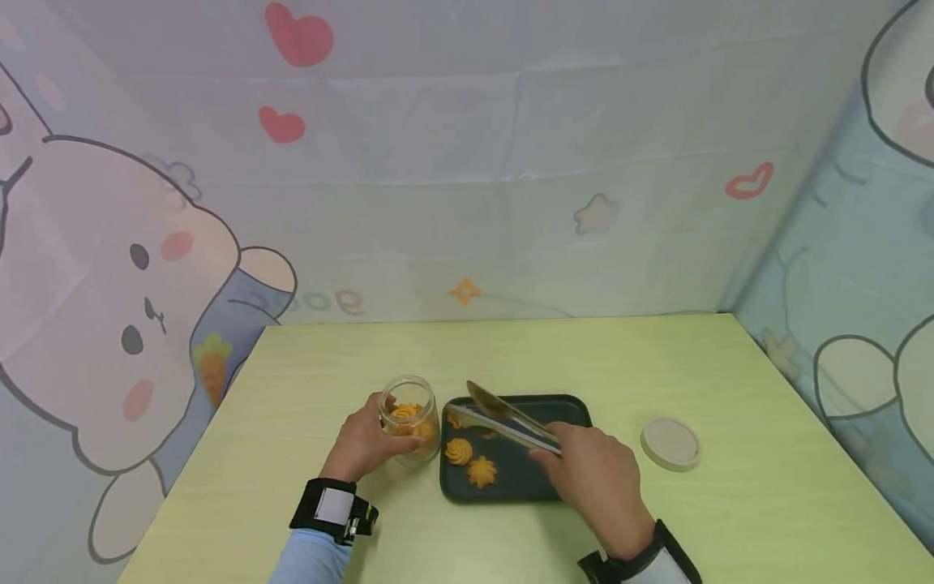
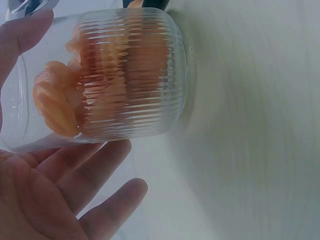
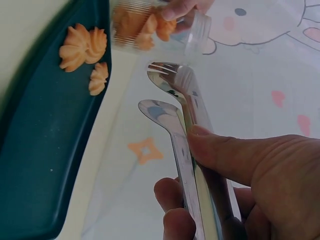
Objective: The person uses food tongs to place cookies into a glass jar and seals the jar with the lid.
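Observation:
My left hand (image 1: 374, 442) grips a clear glass jar (image 2: 172, 75) by its side, thumb on the near side. Swirled piped cookies (image 2: 55, 97) fill its lower part, and ribbed glass shows around them. In my right hand (image 1: 598, 478) are metal tongs (image 3: 172, 127) with spoon-shaped ends, slightly apart and with nothing between them. The tongs reach over the dark tray (image 1: 529, 478), their tips pointing toward the jar. Golden cookies (image 1: 481, 471) lie at the tray's left side; one is partly hidden behind the tongs in the head view.
A round, pale lid (image 1: 671, 444) lies on the yellow table (image 1: 328, 357) to the right of the tray. The jar stands close to the tray's left edge. Behind the table hangs a printed cloth (image 1: 467, 203) with cartoon figures and hearts.

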Available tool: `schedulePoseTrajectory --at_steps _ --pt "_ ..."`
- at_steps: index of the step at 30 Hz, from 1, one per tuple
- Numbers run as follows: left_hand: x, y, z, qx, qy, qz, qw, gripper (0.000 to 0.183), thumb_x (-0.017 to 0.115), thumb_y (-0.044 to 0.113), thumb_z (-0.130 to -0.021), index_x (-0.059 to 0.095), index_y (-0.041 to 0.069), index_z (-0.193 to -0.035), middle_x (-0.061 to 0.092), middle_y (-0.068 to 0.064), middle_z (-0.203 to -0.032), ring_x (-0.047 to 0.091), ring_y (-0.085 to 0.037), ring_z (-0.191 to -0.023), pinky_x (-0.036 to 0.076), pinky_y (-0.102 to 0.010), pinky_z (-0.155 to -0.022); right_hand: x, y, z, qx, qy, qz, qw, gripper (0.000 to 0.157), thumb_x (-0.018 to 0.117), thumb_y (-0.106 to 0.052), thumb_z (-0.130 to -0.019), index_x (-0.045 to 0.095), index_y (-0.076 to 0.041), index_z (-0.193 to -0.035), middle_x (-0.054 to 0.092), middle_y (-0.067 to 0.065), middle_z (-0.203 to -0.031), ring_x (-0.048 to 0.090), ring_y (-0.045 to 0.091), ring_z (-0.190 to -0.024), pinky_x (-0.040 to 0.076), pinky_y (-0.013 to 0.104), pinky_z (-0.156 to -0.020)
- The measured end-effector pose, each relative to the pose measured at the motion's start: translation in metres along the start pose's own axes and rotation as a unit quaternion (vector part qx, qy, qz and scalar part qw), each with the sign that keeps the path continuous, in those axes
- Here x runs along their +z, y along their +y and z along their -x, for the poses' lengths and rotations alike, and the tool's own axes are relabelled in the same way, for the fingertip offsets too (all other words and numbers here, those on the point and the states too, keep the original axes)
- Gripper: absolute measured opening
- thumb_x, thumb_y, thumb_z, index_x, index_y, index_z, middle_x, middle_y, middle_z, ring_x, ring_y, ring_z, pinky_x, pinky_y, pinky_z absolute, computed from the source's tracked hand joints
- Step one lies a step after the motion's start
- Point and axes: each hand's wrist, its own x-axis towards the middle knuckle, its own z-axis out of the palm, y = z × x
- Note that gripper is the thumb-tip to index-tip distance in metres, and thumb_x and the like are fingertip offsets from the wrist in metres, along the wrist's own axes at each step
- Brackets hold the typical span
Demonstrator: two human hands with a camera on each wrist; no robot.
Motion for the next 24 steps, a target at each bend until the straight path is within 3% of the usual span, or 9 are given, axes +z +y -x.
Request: schedulePoseTrajectory --at_steps 17,24 --pt "-0.001 0.002 0.001 -0.002 -0.001 0.004 1.0 0.078 0.084 0.041 -0.063 0.05 0.002 -0.121 0.067 -0.018 -0.109 0.06 -0.029 -0.095 0.051 -0.047 -0.078 0.012 0.008 0.009 0.004 -0.068 0.033 0.997 0.03 0.079 -0.038 -0.069 0.073 -0.014 -0.086 0.069 0.002 -0.069 0.054 0.015 -0.053 0.042 0.035 -0.041" --pt "-0.001 0.002 0.001 -0.003 -0.004 0.006 1.0 0.08 0.084 0.041 -0.063 0.049 0.002 -0.123 0.067 -0.018 -0.109 0.06 -0.03 -0.096 0.051 -0.048 -0.078 0.013 0.011 0.01 0.003 -0.092 0.047 0.995 0.032 0.079 -0.038 -0.068 0.074 -0.014 -0.088 0.071 0.005 -0.074 0.059 0.019 -0.059 0.045 0.037 -0.044"
